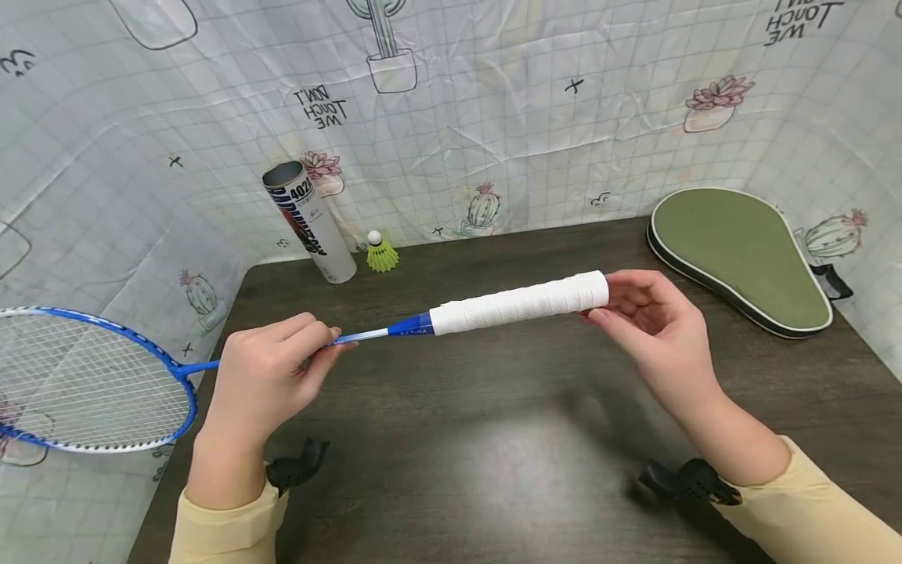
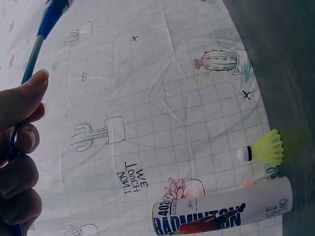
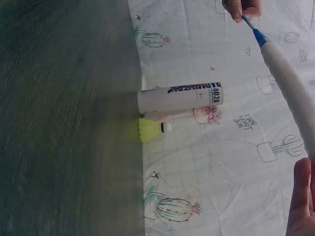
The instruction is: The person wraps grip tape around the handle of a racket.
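A blue and white badminton racket [image 1: 410, 325] is held up above the table, its white wrapped handle [image 1: 517, 304] toward the right and its strung head [image 1: 92, 384] at the far left. My left hand [image 1: 264, 376] grips the thin shaft; in the left wrist view, the fingers [image 2: 22, 172] curl round it with the thumb along it. At the butt end of the handle, my right hand [image 1: 665, 333] pinches the edge between thumb and fingers. The right wrist view shows the handle [image 3: 290, 88] slanting down to that hand [image 3: 301, 206], which is partly cut off.
A white shuttlecock tube [image 1: 320, 235] stands at the back left of the dark table [image 1: 451, 454]. Beside it is a yellow shuttlecock [image 1: 382, 254], cork up. A green padded case [image 1: 740, 254] lies at the back right. Patterned cloth [image 1: 535, 141] hangs behind and at the sides.
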Available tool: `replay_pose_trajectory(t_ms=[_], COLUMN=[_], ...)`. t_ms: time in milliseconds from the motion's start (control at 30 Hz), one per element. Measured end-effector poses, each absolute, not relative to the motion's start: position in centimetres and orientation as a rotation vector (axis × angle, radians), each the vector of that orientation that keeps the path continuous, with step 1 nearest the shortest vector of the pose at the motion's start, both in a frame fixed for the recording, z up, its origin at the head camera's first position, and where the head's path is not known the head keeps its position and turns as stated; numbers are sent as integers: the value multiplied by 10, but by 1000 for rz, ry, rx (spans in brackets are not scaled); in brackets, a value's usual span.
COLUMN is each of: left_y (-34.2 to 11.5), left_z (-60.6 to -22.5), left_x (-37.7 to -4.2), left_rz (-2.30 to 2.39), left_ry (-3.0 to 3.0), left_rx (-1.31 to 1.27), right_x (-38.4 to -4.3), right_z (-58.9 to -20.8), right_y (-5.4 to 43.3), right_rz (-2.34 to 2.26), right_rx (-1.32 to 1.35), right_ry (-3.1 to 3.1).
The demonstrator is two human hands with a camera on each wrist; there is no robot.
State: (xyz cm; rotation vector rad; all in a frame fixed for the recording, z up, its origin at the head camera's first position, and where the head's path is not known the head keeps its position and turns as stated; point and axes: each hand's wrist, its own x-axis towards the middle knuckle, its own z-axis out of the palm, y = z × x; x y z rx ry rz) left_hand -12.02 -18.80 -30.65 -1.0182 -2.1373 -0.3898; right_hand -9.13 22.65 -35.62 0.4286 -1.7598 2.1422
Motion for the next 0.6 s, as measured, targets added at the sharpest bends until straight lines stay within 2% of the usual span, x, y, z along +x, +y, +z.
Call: replay_pose_trajectory(t_ms=[200, 467, 600], left_y=[-184, -177, -171], left_z=[-312, -319, -325], left_x=[-123, -126, -130], left_rz=[-374, -357, -363], left_ry=[-2128, -2117, -2108], left_rx=[-1029, -1049, -1057], right_x=[-93, -94, -98], right_z=[-352, -338, -335], right_y=[231, 249, 260], right_rz=[2130, 1748, 1647], right_rx=[573, 369, 405], right_ry=[-1742, -2316, -2493])
